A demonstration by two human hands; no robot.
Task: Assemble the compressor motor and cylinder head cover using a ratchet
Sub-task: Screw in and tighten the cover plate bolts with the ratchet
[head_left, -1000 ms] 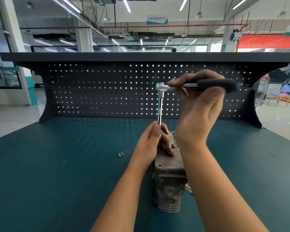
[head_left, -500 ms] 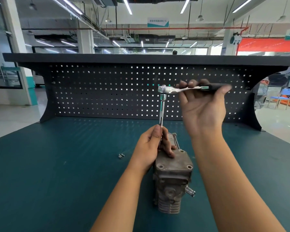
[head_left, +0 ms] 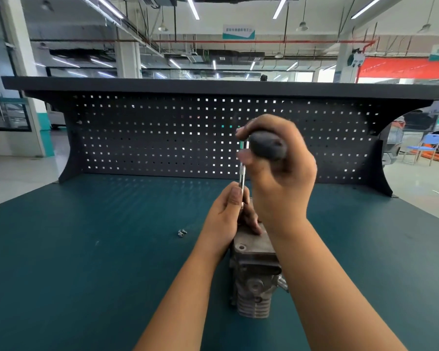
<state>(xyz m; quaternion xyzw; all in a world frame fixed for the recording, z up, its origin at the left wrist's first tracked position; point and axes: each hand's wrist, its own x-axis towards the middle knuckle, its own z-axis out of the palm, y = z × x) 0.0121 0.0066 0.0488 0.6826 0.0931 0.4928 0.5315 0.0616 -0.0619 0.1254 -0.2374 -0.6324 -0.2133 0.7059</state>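
Right fingers: curled over the black handle of the ratchet, thumb beneath. The right hand had a full grip, raised above the workpiece. The handle's butt end faced the camera. Half a second earlier it had pointed out to the right, so it had swung roughly a quarter turn toward the person. The ratchet head was hidden behind the hand

Left fingers: thumb and fingertips pinched the lower part of the extension bar, which stood upright below the ratchet. The left hand rested on top of the workpiece, in the same place as before. The bar's lower end was hidden by the hand

Cylinder head cover: grey casting on top of the compressor motor, with a bolt hole visible at its near left corner. The right forearm now covered its right side, which had been in plain view earlier

Compressor motor: stood at the centre of the bench, unmoved

Bolts: small, loose, on the bench left of the left hand and apart from it, unmoved

Pegboard: dark, along the bench's far edge
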